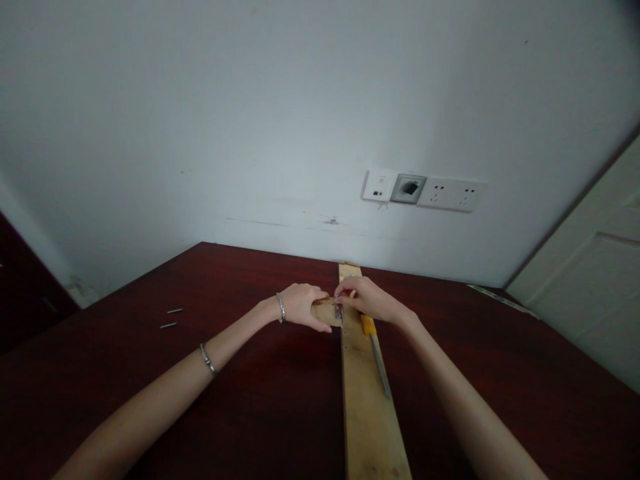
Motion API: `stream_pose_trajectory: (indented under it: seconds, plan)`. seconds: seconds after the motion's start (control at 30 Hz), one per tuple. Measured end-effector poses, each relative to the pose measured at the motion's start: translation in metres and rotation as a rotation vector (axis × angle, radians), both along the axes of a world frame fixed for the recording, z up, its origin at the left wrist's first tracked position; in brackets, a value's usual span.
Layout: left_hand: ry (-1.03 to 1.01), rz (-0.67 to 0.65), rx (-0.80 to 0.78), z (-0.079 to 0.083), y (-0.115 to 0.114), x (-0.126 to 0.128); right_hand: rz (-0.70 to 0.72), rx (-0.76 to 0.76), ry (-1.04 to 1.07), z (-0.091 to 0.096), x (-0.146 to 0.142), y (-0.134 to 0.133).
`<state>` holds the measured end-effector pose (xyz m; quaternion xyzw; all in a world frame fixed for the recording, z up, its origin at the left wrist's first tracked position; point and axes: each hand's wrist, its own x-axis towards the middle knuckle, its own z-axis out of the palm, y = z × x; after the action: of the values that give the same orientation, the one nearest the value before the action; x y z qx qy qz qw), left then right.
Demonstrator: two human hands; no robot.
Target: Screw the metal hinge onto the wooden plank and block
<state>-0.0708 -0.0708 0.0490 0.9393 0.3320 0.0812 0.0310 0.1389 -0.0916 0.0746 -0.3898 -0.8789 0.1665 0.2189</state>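
Note:
A long pale wooden board (369,393) lies on the dark red table, running from the wall toward me. My left hand (300,305) is closed around a small wooden block (326,312) that butts against the board's left edge. A small metal plate (339,312) sits where block and board meet. Over the plate's far end, my right hand (365,297) is closed in a pinch; what its fingertips hold is too small to make out. Beneath that hand, a screwdriver (375,350) with a yellow handle rests on the board, its shaft toward me.
Two thin metal pieces, perhaps screws (171,318), lie at the left of the table (240,407). The white wall behind carries several sockets and a switch plate (425,191). A flat printed strip (503,301) lies at the far right edge, near a pale door (595,287).

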Motion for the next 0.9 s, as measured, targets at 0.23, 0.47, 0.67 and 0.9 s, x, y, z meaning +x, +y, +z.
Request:
stream_pose_trajectory:
  seconds: [0.23, 0.47, 0.67, 0.9]
  plan:
    - [-0.026, 0.008, -0.028, -0.002, -0.002, 0.002, -0.006, -0.005, 0.061, 0.005, 0.003, -0.001]
    - [-0.012, 0.027, -0.041, 0.000, -0.002, 0.003, -0.009, 0.082, 0.021, 0.007, 0.000, -0.004]
    - [-0.020, 0.008, -0.063, -0.008, -0.005, 0.008, -0.075, 0.074, 0.114, 0.012, 0.005, -0.004]
    - [-0.047, -0.067, -0.111, -0.030, -0.015, 0.024, -0.093, 0.123, 0.137, 0.013, 0.013, -0.001]
